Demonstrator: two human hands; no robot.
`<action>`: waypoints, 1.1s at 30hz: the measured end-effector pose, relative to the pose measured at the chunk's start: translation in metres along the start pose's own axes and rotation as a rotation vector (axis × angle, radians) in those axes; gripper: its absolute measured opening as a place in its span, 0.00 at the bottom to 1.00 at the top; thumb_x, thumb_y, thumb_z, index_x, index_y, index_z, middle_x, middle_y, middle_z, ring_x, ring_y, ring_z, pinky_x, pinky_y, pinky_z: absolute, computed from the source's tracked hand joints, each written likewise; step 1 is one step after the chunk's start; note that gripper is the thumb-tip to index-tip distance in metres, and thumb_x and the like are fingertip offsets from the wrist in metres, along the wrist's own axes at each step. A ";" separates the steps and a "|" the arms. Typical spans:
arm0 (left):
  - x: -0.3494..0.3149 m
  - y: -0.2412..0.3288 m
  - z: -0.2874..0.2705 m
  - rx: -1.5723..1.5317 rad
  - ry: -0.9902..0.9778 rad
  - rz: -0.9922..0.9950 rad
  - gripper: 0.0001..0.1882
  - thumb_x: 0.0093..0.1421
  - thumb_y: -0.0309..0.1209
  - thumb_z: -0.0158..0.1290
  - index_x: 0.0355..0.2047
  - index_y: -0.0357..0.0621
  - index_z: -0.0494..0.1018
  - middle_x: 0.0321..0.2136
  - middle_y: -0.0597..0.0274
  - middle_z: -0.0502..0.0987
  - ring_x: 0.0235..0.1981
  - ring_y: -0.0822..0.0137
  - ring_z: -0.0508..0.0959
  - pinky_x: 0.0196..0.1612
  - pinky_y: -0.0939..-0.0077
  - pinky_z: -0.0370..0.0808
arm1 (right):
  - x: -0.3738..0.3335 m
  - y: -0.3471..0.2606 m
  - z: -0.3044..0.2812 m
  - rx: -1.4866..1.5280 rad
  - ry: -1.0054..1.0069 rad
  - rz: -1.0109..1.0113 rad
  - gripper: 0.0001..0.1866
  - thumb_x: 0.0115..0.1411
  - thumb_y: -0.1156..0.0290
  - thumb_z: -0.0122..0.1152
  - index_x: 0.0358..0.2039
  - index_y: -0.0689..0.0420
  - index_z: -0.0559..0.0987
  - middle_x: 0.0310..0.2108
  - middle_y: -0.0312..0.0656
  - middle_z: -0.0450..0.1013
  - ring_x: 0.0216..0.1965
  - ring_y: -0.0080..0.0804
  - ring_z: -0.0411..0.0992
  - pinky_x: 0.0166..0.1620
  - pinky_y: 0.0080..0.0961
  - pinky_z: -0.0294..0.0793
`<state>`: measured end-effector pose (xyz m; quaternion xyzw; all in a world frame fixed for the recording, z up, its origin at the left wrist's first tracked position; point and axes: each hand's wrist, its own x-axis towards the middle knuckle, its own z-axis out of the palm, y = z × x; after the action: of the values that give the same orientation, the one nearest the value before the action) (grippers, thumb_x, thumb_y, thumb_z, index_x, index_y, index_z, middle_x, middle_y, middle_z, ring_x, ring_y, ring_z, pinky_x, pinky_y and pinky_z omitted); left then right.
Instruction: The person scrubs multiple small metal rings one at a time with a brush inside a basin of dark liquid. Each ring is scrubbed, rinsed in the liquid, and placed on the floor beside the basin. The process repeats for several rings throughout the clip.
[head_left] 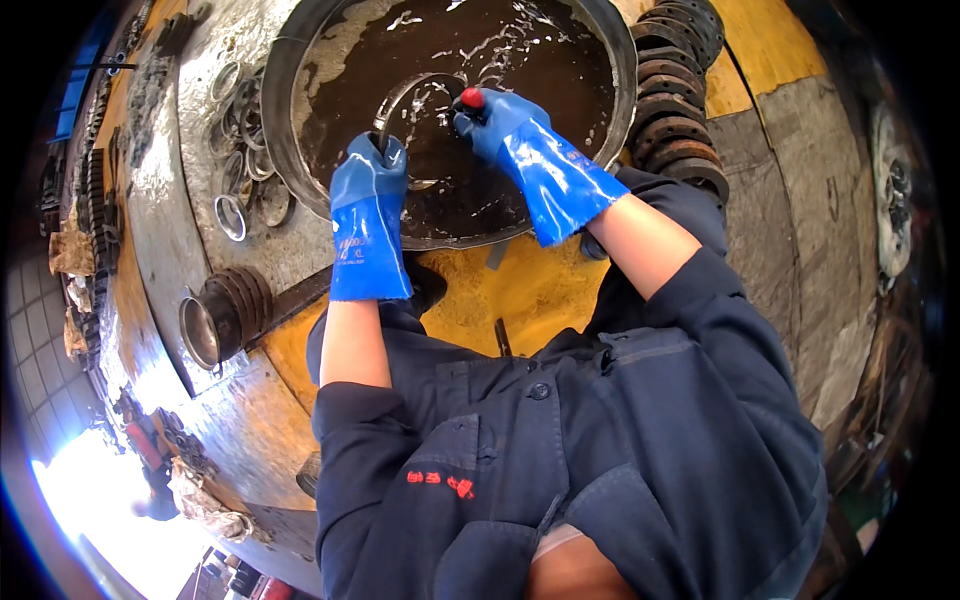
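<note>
Both my hands wear long blue rubber gloves and reach over a wide round basin (281, 140) of dark, dirty liquid. My left hand (371, 172) is closed on the near left side of a metal ring (398, 92), which rises partly out of the liquid. Part of the ring is under the surface. In my right hand (500, 120) is a tool with a red handle end (472, 97), gripped beside the ring's right side. The working end of this tool is hidden by the glove and the liquid.
Several loose metal rings (230, 217) lie left of the basin. Below them a stack of ribbed cup-shaped rings (228, 312) rests on its side. Along the right stands a row of rusty dark discs (672, 105). A yellow surface (490, 290) shows between my legs.
</note>
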<state>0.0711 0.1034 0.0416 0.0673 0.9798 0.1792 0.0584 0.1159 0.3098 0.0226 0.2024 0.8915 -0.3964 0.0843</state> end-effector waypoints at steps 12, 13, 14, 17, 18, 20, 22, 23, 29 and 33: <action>-0.001 0.000 0.000 0.027 -0.004 0.028 0.23 0.70 0.49 0.53 0.46 0.39 0.81 0.40 0.37 0.84 0.44 0.37 0.84 0.44 0.48 0.79 | -0.011 0.000 0.012 1.156 -0.535 0.505 0.15 0.71 0.64 0.65 0.51 0.59 0.85 0.39 0.44 0.84 0.39 0.29 0.81 0.44 0.28 0.82; 0.000 -0.001 0.000 0.038 -0.025 0.017 0.23 0.70 0.49 0.53 0.46 0.39 0.81 0.40 0.37 0.84 0.44 0.36 0.84 0.44 0.48 0.79 | -0.012 0.000 0.007 1.024 -0.445 0.289 0.16 0.71 0.63 0.65 0.52 0.58 0.85 0.40 0.43 0.84 0.39 0.29 0.81 0.44 0.28 0.82; 0.001 -0.003 0.000 0.040 -0.020 0.015 0.23 0.70 0.49 0.53 0.45 0.39 0.81 0.39 0.37 0.84 0.44 0.36 0.83 0.44 0.47 0.79 | -0.015 0.000 0.002 0.886 -0.352 0.078 0.17 0.70 0.62 0.66 0.53 0.58 0.85 0.40 0.43 0.84 0.38 0.30 0.82 0.44 0.28 0.83; 0.002 -0.002 -0.001 0.034 -0.009 0.010 0.23 0.70 0.49 0.53 0.43 0.38 0.81 0.38 0.36 0.84 0.43 0.35 0.83 0.44 0.46 0.78 | -0.021 -0.005 -0.007 0.320 0.058 -0.419 0.18 0.66 0.63 0.70 0.56 0.51 0.84 0.45 0.42 0.85 0.43 0.39 0.83 0.47 0.33 0.84; 0.002 -0.002 -0.003 0.028 -0.007 0.004 0.23 0.69 0.49 0.53 0.43 0.38 0.81 0.38 0.36 0.83 0.43 0.35 0.83 0.44 0.46 0.78 | -0.018 -0.001 -0.009 0.149 0.204 -0.600 0.19 0.65 0.64 0.70 0.56 0.49 0.84 0.47 0.42 0.84 0.45 0.41 0.83 0.49 0.34 0.84; 0.002 -0.006 0.000 -0.009 0.060 0.035 0.23 0.69 0.49 0.54 0.41 0.38 0.81 0.36 0.37 0.83 0.42 0.35 0.83 0.43 0.47 0.78 | -0.018 -0.003 -0.017 -0.289 0.262 -0.650 0.20 0.61 0.69 0.70 0.55 0.46 0.84 0.52 0.41 0.83 0.50 0.47 0.82 0.53 0.37 0.84; 0.003 -0.004 -0.001 0.007 0.009 0.008 0.22 0.69 0.47 0.53 0.44 0.38 0.81 0.36 0.36 0.84 0.42 0.36 0.84 0.45 0.47 0.80 | -0.010 0.004 -0.010 -0.203 0.298 -0.579 0.19 0.61 0.68 0.70 0.54 0.45 0.85 0.52 0.41 0.83 0.50 0.46 0.82 0.53 0.36 0.83; 0.002 -0.002 -0.002 0.015 -0.018 -0.006 0.22 0.69 0.47 0.53 0.45 0.38 0.81 0.37 0.36 0.84 0.42 0.36 0.85 0.45 0.46 0.81 | -0.007 0.008 -0.007 -0.160 0.315 -0.543 0.19 0.61 0.68 0.70 0.53 0.45 0.85 0.52 0.40 0.83 0.50 0.45 0.82 0.53 0.35 0.83; 0.004 -0.010 0.007 -0.006 0.093 0.026 0.23 0.69 0.49 0.54 0.41 0.38 0.80 0.35 0.38 0.84 0.39 0.39 0.85 0.42 0.51 0.79 | 0.006 0.018 0.008 0.421 -0.258 0.018 0.20 0.62 0.54 0.68 0.48 0.54 0.86 0.40 0.47 0.84 0.42 0.39 0.82 0.48 0.34 0.79; 0.002 -0.006 0.001 -0.056 0.051 -0.004 0.22 0.69 0.48 0.54 0.42 0.38 0.81 0.34 0.38 0.84 0.40 0.39 0.85 0.42 0.51 0.79 | -0.019 0.009 0.014 1.005 -0.473 0.350 0.20 0.62 0.56 0.69 0.44 0.61 0.86 0.35 0.43 0.84 0.36 0.31 0.82 0.43 0.28 0.78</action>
<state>0.0689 0.0989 0.0382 0.0590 0.9757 0.2079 0.0356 0.1370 0.2991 0.0131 0.2678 0.5044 -0.7853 0.2391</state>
